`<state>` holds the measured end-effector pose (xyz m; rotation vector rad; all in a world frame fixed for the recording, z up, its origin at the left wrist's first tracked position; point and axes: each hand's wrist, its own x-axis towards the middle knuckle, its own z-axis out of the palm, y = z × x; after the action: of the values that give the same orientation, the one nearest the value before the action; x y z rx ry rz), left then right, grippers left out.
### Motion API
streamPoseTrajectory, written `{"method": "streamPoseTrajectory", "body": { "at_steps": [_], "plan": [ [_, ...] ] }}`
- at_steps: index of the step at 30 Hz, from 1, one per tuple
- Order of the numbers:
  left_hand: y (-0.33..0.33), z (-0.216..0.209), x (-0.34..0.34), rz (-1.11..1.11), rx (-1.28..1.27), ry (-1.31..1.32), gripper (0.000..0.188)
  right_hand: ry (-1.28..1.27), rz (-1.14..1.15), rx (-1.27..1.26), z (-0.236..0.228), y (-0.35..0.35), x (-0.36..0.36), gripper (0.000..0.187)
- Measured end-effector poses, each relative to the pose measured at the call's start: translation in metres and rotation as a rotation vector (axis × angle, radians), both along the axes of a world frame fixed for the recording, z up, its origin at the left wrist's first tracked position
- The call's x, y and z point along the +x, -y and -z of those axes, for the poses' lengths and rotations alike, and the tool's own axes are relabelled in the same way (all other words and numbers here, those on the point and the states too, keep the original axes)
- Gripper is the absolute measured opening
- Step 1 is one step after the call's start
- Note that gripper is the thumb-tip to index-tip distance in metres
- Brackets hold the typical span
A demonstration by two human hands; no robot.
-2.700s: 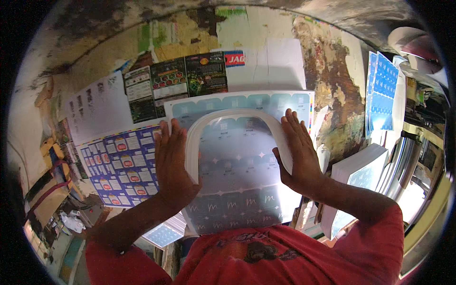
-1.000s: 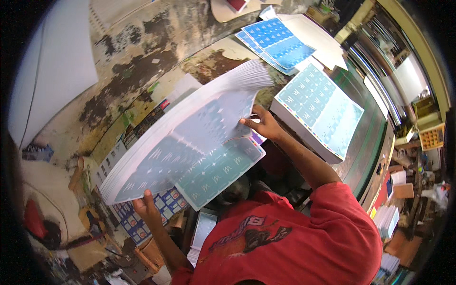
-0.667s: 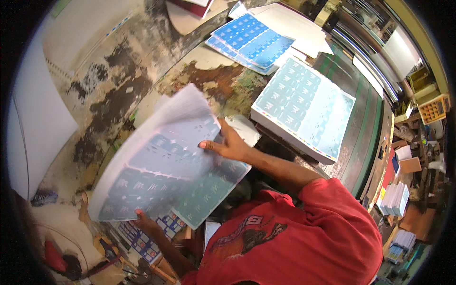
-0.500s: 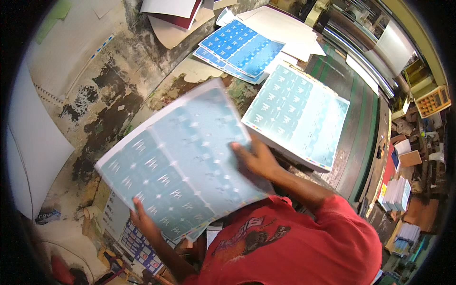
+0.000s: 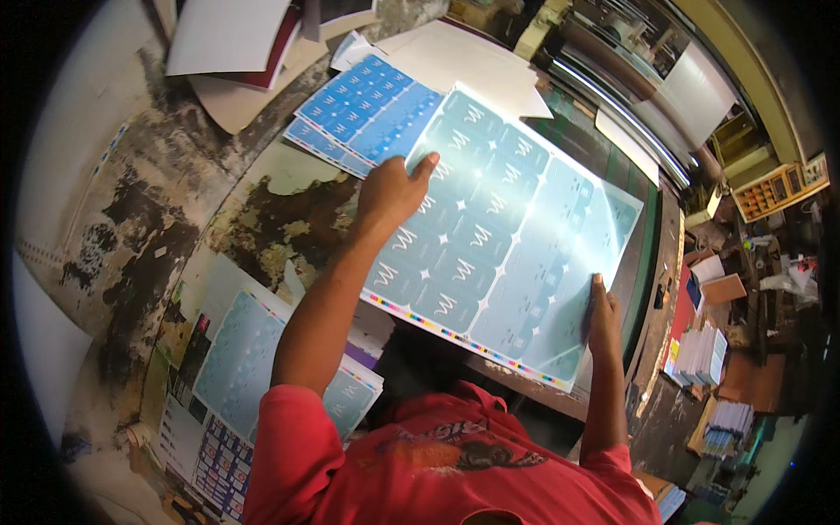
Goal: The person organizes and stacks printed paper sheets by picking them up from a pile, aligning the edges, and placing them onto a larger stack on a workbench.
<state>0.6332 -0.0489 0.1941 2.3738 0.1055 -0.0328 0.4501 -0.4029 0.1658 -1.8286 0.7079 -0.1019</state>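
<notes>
A large pale teal printed sheet [image 5: 516,236], with white script marks, star shapes and a colour bar along its near edge, is spread between my hands. My left hand [image 5: 398,188] pinches its left edge, thumb on top. Around its right edge closes my right hand [image 5: 604,315], thumb uppermost and the other fingers mostly hidden. Whether more sheets lie under this one I cannot tell. Partly beneath its far left corner are bright blue printed sheets [image 5: 350,114]. Lower left, beyond my left forearm, lies another stack of teal printed sheets [image 5: 241,346].
Rollers of a machine [image 5: 612,114] stand at the far right, behind a dark green-striped board [image 5: 643,280]. Blank white sheets [image 5: 464,57] lie at the back. Stacked papers [image 5: 232,39] occupy the far left. Paper bundles [image 5: 700,354] sit at right; a stained surface [image 5: 114,245] spreads left.
The teal sheets that I held at the left now lie lower left. Both hands have moved right, onto the teal sheet at the board, and the view has shifted.
</notes>
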Motion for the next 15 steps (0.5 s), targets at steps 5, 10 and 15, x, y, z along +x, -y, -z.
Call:
{"method": "streamPoseTrajectory", "body": {
  "at_steps": [5, 10, 15],
  "plan": [
    [-0.025, 0.077, 0.0, 0.062, -0.072, 0.12, 0.099, -0.226, -0.042, -0.101, 0.08, 0.043, 0.02, 0.065],
    [-0.074, 0.07, -0.105, 0.235, -0.187, -0.31, 0.124, -0.463, -0.228, -0.103, 0.057, 0.055, 0.025, 0.072],
    [-0.072, 0.083, -0.141, 0.289, 0.054, -0.135, 0.122, -0.347, -0.478, -0.945, 0.0, 0.123, 0.088, 0.062]
  ]
}}
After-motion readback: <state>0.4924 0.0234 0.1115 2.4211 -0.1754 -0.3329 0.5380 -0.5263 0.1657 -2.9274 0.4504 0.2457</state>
